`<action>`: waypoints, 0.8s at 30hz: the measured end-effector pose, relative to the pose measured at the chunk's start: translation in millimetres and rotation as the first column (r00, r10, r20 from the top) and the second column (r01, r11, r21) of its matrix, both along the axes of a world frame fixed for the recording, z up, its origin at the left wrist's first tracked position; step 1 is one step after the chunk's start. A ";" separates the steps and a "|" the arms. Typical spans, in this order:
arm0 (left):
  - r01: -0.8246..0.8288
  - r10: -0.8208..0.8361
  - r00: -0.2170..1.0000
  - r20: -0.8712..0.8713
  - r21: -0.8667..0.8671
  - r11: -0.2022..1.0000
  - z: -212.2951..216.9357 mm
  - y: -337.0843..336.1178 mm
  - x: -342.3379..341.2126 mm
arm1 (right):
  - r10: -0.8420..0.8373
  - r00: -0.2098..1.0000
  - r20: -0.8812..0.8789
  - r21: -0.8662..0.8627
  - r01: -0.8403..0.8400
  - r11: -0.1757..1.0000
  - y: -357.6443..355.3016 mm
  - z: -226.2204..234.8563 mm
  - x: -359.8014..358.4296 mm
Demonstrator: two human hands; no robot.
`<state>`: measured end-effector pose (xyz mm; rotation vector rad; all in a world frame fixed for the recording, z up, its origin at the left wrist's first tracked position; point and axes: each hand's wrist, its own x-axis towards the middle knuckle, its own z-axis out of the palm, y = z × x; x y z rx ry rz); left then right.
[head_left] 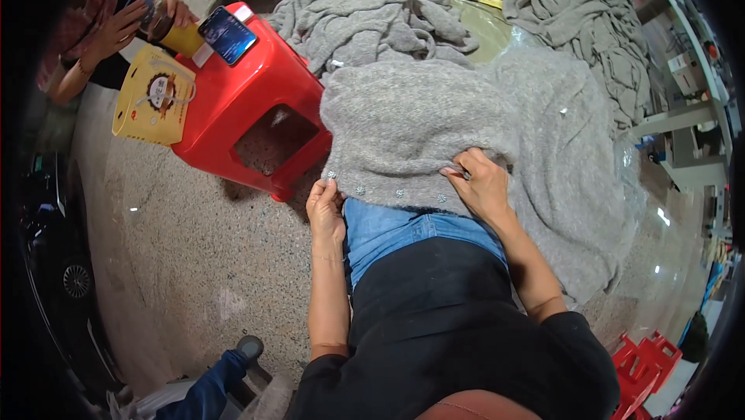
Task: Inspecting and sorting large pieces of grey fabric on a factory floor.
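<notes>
A grey knitted garment (419,109) lies spread across my lap, over my blue jeans (380,237). Along its near edge runs a row of several small, sparkly, pale blue buttons (400,192). My left hand (324,209) pinches the garment's near left corner, right beside the leftmost button. Farther right, my right hand (483,185) has its fingers bent and pressed together on the knit, just past the rightmost visible button. Whether a small item sits between those fingertips is hidden.
A red plastic stool (225,102) at the left carries a phone (227,35), with a yellow paper bag (155,95) against its side. Another person's hands (124,28) hold a cup beyond it. Heaped grey knitwear (372,12) lies ahead. Red stools (644,369) stand at lower right.
</notes>
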<state>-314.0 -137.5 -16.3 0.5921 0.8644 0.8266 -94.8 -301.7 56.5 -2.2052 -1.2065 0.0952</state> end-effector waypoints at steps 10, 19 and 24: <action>0.529 -0.562 0.813 -0.151 0.595 0.606 98.5 -33.7 26.2 | 0.391 0.775 -0.497 0.274 -0.288 0.918 23.4 51.3 -44.0; 0.427 0.371 0.803 -0.466 0.885 0.186 84.4 9.9 95.4 | 0.560 0.811 -0.170 0.442 -0.445 0.779 -86.4 127.8 28.0; 0.544 0.171 0.831 -0.529 0.710 -0.447 148.4 3.8 134.1 | 0.434 0.900 0.043 0.360 -0.419 0.833 -123.4 196.0 48.2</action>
